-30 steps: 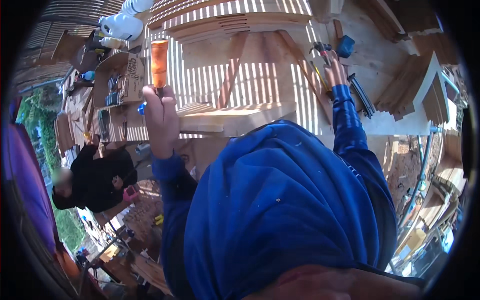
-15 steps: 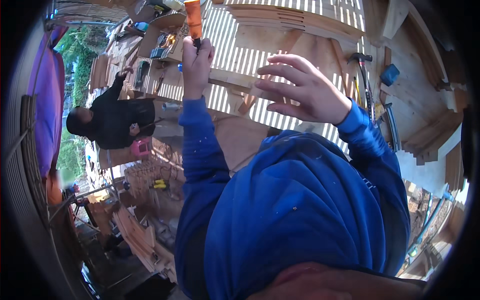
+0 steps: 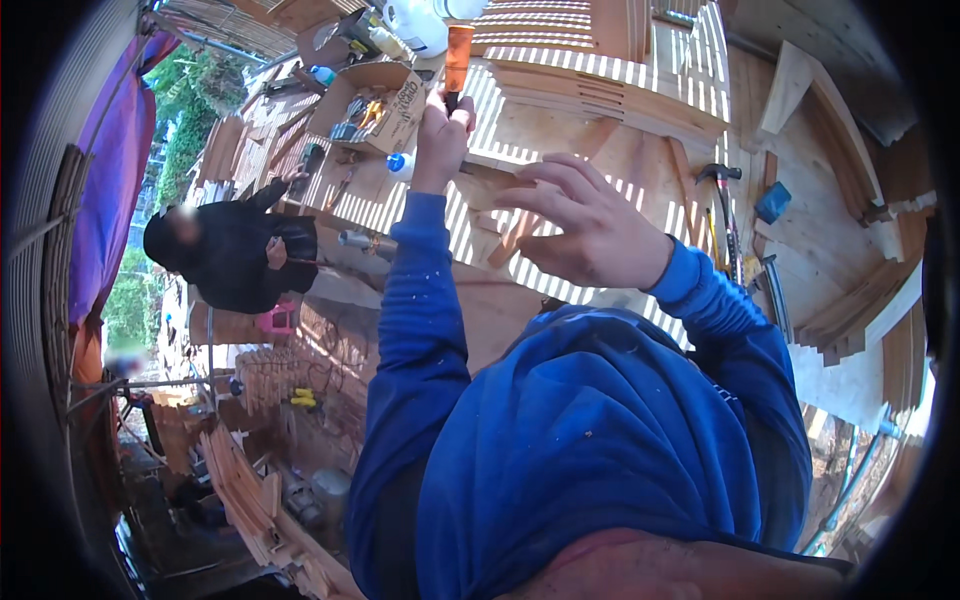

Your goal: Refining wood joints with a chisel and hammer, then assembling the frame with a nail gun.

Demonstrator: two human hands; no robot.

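My left hand (image 3: 442,140) is closed around the black neck of an orange cylindrical thing (image 3: 458,60), held with the orange part pointing away from me; I cannot make out its exact kind. Beside that wrist lies a white bottle with a blue cap (image 3: 400,166). Over the wooden workbench (image 3: 625,160), my right hand (image 3: 595,225) is open, its fingers apart and slightly curled, with nothing visible in it. A thin strip of wood (image 3: 490,170) lies between the two hands.
A cardboard box of tools (image 3: 405,110) and a white jug (image 3: 415,28) stand at the far left of the bench. Toward the right lie a hammer (image 3: 722,174), a blue block-shaped thing (image 3: 773,202) and curved wooden pieces (image 3: 820,110). A person in black (image 3: 235,250) stands at the left.
My left hand has shifted right with the orange thing. My right hand has come slightly nearer to me and its fingers have curled more. The whole view has swung a little.
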